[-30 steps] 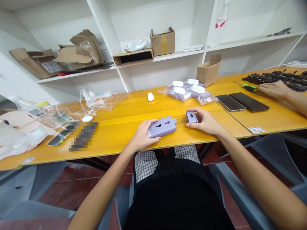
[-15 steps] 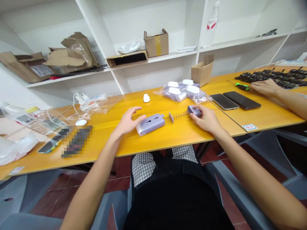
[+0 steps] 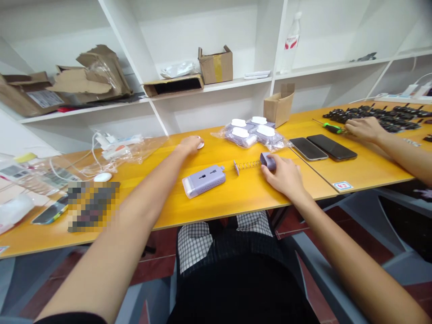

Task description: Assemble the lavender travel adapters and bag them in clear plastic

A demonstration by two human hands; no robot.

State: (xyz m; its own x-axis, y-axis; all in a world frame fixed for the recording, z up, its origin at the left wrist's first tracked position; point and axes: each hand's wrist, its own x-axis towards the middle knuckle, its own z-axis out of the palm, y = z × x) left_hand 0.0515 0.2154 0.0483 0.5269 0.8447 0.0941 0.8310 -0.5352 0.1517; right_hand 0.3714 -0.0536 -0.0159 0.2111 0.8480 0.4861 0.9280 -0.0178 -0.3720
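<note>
Far across the table, my left hand [image 3: 191, 145] is closed around a small white plastic part [image 3: 201, 144], whose edge shows beside the fingers. My right hand [image 3: 282, 173] grips a purple cap [image 3: 266, 161] low over the table. From the cap a metal coil spring [image 3: 249, 165] stretches leftward to a small purple end plate [image 3: 236, 168]. Between my arms lies a purple rectangular housing [image 3: 204, 181] with dark slots on top, a perforated side and a pale, translucent left end. Neither hand touches it.
Bagged purple units with white tops [image 3: 240, 132] lie at the back, near an open cardboard box [image 3: 278, 105]. Two phones [image 3: 331, 147] rest on the right. Another person's hand [image 3: 364, 129] is by a green screwdriver [image 3: 332, 128] and black parts. Cables and plastic bags [image 3: 124, 153] lie left.
My left hand has left the purple housing, reached forward and closed on the white part. My right hand still holds the cap with the spring. The view has shifted slightly.
</note>
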